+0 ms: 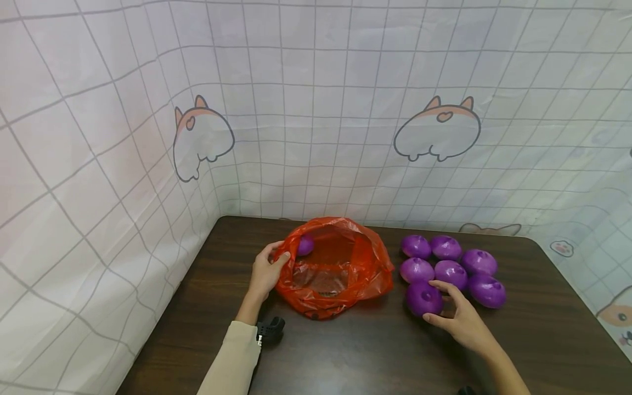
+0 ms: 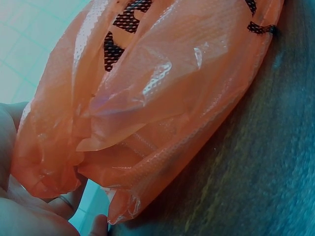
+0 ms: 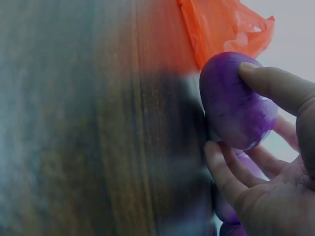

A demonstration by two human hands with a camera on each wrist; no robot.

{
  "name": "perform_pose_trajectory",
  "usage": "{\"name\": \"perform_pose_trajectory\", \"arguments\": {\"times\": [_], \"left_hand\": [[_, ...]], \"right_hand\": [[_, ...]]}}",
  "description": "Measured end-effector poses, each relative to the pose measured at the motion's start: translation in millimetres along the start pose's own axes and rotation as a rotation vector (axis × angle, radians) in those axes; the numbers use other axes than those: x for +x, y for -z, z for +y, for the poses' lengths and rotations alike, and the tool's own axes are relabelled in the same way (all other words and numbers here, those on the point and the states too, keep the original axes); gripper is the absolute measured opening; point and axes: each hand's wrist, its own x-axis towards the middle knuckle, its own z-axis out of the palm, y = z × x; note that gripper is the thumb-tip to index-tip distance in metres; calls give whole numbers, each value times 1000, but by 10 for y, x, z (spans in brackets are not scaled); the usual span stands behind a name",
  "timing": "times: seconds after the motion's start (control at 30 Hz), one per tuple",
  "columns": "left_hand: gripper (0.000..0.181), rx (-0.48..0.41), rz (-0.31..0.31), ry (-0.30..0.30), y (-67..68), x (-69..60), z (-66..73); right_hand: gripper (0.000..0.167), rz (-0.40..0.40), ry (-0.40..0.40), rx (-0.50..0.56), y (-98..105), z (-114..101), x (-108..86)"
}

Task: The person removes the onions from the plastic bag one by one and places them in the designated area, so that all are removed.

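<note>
A red plastic bag (image 1: 340, 296) stands with its mouth spread wide on the table. My left hand (image 1: 266, 271) grips the bag's left rim; in the left wrist view the orange-looking plastic (image 2: 147, 98) runs between thumb and fingers. Inside the bag, near that hand, lies one purple onion (image 1: 305, 245). To the right, my right hand (image 1: 461, 318) holds another purple onion (image 1: 423, 299) between thumb and fingers. The right wrist view has the thumb (image 3: 270, 83) on one side of this onion (image 3: 236, 103) and fingers on the other. Whether it touches the tabletop I cannot tell.
Several more purple onions (image 1: 450, 274) sit in a cluster just behind the held one. The dark wooden table (image 1: 345, 356) ends at a white grid-patterned cloth (image 1: 316, 137) behind and on the sides.
</note>
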Motion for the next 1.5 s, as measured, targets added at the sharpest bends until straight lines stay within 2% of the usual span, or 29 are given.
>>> {"name": "perform_pose_trajectory", "arguments": {"times": [0.5, 1.0, 1.23, 1.5], "left_hand": [[39, -2, 6, -9, -2, -16, 18], [38, -4, 9, 3, -11, -6, 13], [38, 9, 11, 7, -15, -7, 10], [39, 8, 12, 0, -14, 1, 7]], "right_hand": [[74, -39, 47, 2, -2, 60, 0], [72, -28, 20, -14, 53, 39, -3], [64, 39, 11, -97, 143, -152, -35], [54, 146, 123, -76, 171, -533, 48]]}}
